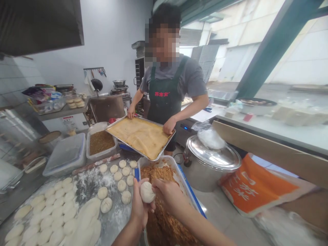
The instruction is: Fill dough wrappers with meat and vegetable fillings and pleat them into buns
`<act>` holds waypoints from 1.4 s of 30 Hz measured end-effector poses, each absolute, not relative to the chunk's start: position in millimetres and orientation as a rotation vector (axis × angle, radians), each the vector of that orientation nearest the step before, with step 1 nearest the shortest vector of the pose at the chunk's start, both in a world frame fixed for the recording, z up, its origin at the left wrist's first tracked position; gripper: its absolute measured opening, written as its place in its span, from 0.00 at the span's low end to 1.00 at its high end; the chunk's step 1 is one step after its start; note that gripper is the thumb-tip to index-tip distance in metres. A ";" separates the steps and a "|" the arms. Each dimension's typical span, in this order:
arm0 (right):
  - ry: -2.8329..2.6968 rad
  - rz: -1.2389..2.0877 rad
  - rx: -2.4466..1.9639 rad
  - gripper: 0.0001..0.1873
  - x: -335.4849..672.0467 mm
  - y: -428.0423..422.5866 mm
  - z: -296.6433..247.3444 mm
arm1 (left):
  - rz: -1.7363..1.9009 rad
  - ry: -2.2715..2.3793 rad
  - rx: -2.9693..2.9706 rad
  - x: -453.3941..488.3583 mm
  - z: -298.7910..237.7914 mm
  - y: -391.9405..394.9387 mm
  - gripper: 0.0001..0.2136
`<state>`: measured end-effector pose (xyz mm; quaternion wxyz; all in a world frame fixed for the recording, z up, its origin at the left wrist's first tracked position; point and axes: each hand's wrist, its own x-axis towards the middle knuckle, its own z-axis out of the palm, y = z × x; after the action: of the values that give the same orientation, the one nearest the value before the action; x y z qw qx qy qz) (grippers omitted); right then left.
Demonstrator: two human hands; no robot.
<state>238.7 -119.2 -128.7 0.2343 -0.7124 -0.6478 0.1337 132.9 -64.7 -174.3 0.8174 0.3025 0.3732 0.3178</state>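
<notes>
Left hand [138, 201] cups bun [147, 192]; right hand [169, 194] pinches it.

Tray [153, 159] blocking ahead, room above table [88, 182]

The left hand [138, 202] cradles a pleated bun [147, 192]; the right hand [167, 193] pinches its right edge. Below the grip: tub [179, 173] containing brown filling [160, 172]. Left of the grip: shaped buns [121, 185] on a floured worktop [88, 184]. Right: lidded pot [205, 177]. Beyond: co-worker [164, 104] holding a metal tray [132, 147].
</notes>
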 end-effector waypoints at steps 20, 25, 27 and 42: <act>-1.819 0.391 -1.842 0.04 246.9 -123.9 -121.5 | 0.446 0.871 0.789 129.9 -170.7 -56.7 0.28; -1.775 0.424 -1.834 0.06 247.1 -124.6 -120.7 | 0.490 0.806 0.776 130.5 -166.6 -58.1 0.27; -1.783 0.431 -1.790 0.05 246.7 -125.0 -120.8 | 0.477 0.833 0.769 131.4 -167.5 -59.2 0.26; -1.982 0.293 -1.743 0.07 249.9 -124.8 -109.0 | 0.372 0.895 0.676 131.6 -163.9 -56.6 0.28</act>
<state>249.9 -124.8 -109.0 0.2408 -0.6371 -0.7243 0.1071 131.6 -56.6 -163.9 0.8305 0.3187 0.4218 0.1755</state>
